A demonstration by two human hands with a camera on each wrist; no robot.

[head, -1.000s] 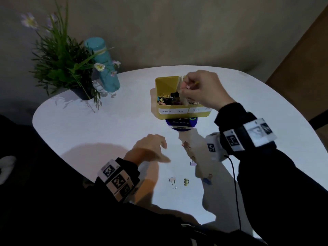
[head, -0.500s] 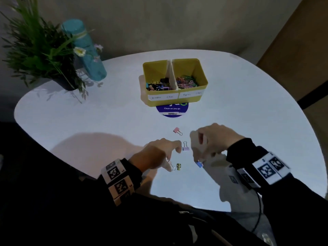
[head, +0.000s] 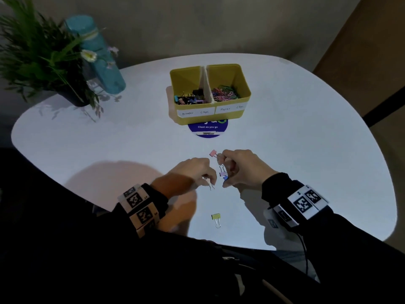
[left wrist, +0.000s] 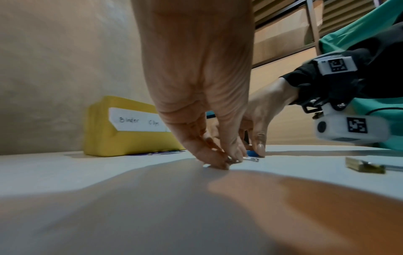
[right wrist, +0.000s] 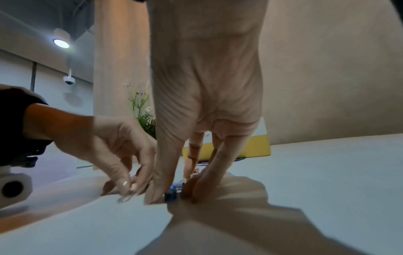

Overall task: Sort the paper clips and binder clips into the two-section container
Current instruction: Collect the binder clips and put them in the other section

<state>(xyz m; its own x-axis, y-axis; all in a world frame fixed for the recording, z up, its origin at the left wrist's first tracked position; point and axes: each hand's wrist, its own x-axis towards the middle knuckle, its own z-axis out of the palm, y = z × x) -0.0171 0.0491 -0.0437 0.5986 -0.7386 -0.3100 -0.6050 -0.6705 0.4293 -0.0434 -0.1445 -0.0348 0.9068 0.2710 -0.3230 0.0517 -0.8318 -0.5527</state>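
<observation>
The yellow two-section container [head: 245,99] stands mid-table, with binder clips in its left section and paper clips in its right. My left hand [head: 210,180] pinches a white binder clip [head: 211,187] by its wire handles at the table surface; the pinch also shows in the left wrist view [left wrist: 231,159]. Close beside it, my right hand [head: 226,179] pinches a blue binder clip [head: 225,178] between thumb and fingers, as the right wrist view shows [right wrist: 171,194]. A purple binder clip [head: 222,172] lies between the hands. A pink one [head: 212,153] lies just beyond my right fingers.
A yellow binder clip [head: 216,217] lies nearer me, towards the table's front edge. A round blue sticker [head: 208,129] sits under the container's front. A potted plant [head: 43,62] and a teal bottle [head: 98,55] stand at the back left.
My right hand came back from over the container to the table and took hold of the blue binder clip. My left hand shifted right and pinched the white clip.
</observation>
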